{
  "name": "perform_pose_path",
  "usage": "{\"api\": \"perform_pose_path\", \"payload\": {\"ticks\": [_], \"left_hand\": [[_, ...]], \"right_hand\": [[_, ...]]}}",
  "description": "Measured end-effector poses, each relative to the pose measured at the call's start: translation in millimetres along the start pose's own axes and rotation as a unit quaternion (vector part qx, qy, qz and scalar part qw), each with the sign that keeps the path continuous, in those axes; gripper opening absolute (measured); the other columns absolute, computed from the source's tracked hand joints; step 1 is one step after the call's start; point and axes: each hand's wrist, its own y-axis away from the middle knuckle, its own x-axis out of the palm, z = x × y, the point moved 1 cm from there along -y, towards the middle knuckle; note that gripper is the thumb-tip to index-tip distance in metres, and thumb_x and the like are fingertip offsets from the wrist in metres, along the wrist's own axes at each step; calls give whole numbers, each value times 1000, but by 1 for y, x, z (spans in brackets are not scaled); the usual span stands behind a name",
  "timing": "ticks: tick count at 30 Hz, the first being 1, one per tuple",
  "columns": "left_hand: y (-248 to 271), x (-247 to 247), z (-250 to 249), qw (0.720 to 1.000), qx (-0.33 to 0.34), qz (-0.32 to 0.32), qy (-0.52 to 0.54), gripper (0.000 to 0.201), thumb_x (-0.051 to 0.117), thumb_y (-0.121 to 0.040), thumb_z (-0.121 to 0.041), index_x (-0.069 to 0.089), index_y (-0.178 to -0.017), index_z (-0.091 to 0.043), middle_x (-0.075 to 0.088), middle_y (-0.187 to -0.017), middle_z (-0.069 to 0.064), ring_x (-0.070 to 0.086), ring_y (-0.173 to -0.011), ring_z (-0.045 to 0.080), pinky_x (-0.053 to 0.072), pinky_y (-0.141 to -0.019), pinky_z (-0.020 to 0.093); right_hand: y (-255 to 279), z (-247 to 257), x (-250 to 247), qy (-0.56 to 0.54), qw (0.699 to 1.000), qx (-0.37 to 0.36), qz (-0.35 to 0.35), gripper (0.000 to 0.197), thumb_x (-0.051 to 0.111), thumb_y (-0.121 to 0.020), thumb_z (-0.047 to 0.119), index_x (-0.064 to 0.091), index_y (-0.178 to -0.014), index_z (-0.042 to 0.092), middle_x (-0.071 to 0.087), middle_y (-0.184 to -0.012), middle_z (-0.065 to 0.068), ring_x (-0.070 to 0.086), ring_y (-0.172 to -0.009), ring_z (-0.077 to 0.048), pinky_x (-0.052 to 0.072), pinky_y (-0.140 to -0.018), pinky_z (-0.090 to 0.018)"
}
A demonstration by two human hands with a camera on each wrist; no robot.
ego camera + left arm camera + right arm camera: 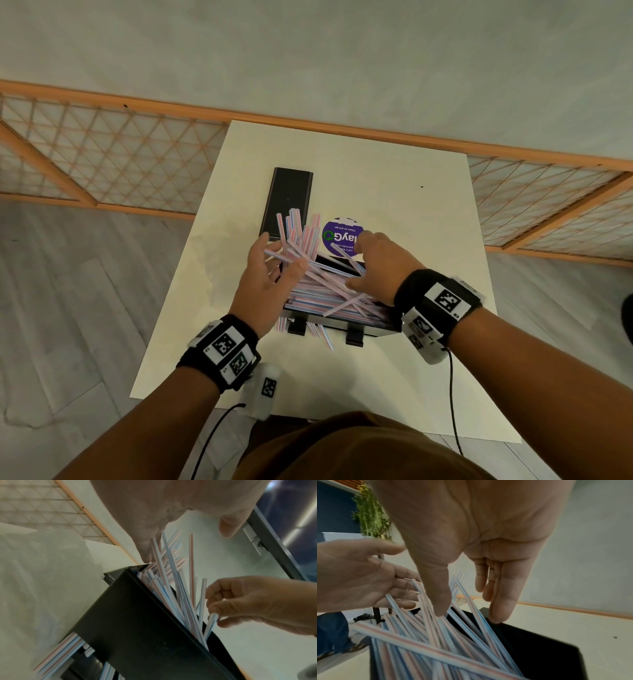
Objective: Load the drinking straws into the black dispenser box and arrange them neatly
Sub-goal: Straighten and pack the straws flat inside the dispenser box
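A black dispenser box point(373, 329) stands near the middle of the white table point(411, 212). It is heaped with red-and-blue striped straws point(325, 294) that cross at many angles; several stick up past its left end. My left hand point(260, 270) is at that end, fingers spread and straight against the raised straw ends. My right hand point(359, 263) is over the right end, its thumb and straight fingers touching the pile point(436, 649) inside the box point(547, 649). A few straws point(325, 337) poke out under the box's front.
A long black lid point(289, 202) lies flat behind the box on the left. A round purple label point(339, 236) sits beside it. The table ends just in front of the box; a wooden lattice screen runs behind it.
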Motion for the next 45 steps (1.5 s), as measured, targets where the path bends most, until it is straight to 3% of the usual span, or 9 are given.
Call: {"api": "perform_pose_path", "payload": {"ticks": [5, 9, 14, 20, 26, 31, 35, 42, 45], "left_hand": [[8, 12, 1, 998, 32, 51, 6, 55, 69, -84, -51, 44, -132, -45, 60, -132, -15, 59, -119, -4, 50, -99, 17], [3, 14, 22, 994, 21, 93, -61, 106, 83, -74, -63, 23, -156, -32, 45, -153, -1, 50, -138, 19, 48, -109, 46], [13, 17, 18, 988, 73, 85, -108, 142, 93, -58, -60, -1, -161, -31, 21, -165, -6, 31, -150, 12, 42, -115, 45], [24, 21, 16, 962, 144, 12, -231, 155, 88, -55, -71, -18, -160, -27, -15, -170, -6, -4, -157, 15, 23, -124, 53], [22, 22, 20, 905, 229, 15, -357, 131, 75, -68, -76, 12, -161, -10, -6, -170, 7, -5, -158, 23, 3, -125, 54], [18, 21, 22, 870, 296, 35, -394, 83, 70, -79, -71, 56, -138, -13, 41, -151, 6, 39, -143, 27, 15, -125, 53], [17, 22, 21, 854, 311, 47, -414, 71, 66, -85, -65, 59, -135, -15, 52, -140, 3, 47, -132, 26, 36, -113, 50], [10, 28, 10, 830, 329, 45, -449, 53, 60, -96, -45, 52, -145, -27, 52, -130, -1, 51, -118, 20, 40, -101, 39], [-1, 33, 7, 806, 334, 54, -485, 36, 64, -96, -39, 64, -131, -32, 57, -118, -4, 54, -107, 18, 38, -96, 36]], "right_hand": [[-8, 8, 11, -27, 997, -61, 26, 61, 65, -90, 41, 45, -141, 16, 56, -134, -7, 57, -114, -23, 48, -97, -35], [-1, 9, 18, 22, 991, -113, 66, 66, 64, -90, 48, 44, -146, 20, 53, -136, -5, 57, -116, -23, 51, -97, -39], [-3, -1, 27, 105, 986, -108, 76, 84, 76, -75, 58, 39, -141, 22, 45, -126, -1, 61, -105, -25, 55, -82, -37], [-13, 1, 33, 70, 990, -96, 80, 68, 71, -86, 27, 37, -145, 22, 47, -129, -4, 63, -100, -28, 51, -76, -34], [-10, -2, 16, 45, 988, -130, 68, 52, 63, -91, 40, 49, -141, 34, 53, -131, 4, 58, -112, -20, 51, -92, -36], [13, -17, -4, 70, 987, -141, 42, 34, 56, -92, 35, 55, -125, 41, 50, -116, 9, 60, -97, -19, 50, -78, -33], [35, -27, 12, 132, 978, -142, 83, 32, 59, -88, 31, 55, -118, 40, 46, -108, 3, 60, -85, -25, 50, -68, -32], [32, -28, 39, 136, 970, -175, 104, 21, 55, -96, 41, 68, -111, 32, 52, -109, 3, 60, -97, -21, 46, -70, -28], [36, -27, 32, 133, 971, -190, 55, 28, 45, -101, 46, 66, -114, 32, 53, -106, 3, 61, -94, -21, 46, -69, -30]]}}
